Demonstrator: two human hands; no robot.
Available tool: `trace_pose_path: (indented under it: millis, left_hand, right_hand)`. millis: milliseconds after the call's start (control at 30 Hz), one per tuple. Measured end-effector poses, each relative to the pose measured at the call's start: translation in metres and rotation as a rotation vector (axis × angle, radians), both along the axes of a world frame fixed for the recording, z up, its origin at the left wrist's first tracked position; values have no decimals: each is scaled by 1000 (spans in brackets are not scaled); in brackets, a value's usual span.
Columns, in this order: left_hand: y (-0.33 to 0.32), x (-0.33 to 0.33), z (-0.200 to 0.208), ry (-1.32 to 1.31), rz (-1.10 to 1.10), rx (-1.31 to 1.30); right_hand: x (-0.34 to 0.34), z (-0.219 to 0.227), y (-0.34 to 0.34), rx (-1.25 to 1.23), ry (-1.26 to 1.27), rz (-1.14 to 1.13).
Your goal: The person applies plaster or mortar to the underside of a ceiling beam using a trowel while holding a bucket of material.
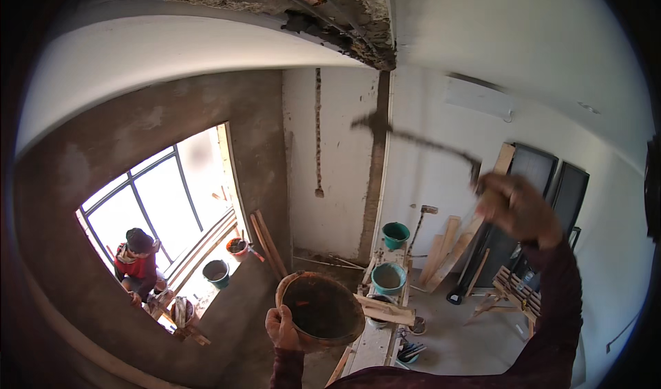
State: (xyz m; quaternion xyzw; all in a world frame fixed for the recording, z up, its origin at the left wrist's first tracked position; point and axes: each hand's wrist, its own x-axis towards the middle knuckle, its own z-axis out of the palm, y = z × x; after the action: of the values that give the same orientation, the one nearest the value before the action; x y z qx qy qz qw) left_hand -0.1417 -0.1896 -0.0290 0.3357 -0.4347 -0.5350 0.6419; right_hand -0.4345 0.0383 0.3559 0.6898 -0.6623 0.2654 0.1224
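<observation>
Under ceiling: raised trowel (413, 140), held pan (322, 310).

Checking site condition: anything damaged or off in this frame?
Yes. The ceiling edge overhead is broken open, with crumbling plaster and exposed metal. A dark chased groove runs down the white wall below it. Planks lean loosely against that wall.

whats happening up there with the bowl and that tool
A person stands high in a room under renovation. The left hand holds a round, dirty bowl by its rim. The raised right hand grips a long-handled tool, blurred, its head near the broken ceiling strip. Below, another person crouches by the window.
</observation>
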Motion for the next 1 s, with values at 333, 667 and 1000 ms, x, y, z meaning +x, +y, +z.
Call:
trace_pose_path:
  millis: [333,667,1000]
  left_hand:
    - [21,-19,-6,-116,-56,154]
    - [21,-2,-25,-148,21,121]
    - [-22,34,23,-44,62,50]
  right_hand:
    - [29,110,-6,-152,-26,-216]
    - [39,124,-49,-156,77,-146]
    - [45,141,-75,-237,278,-109]
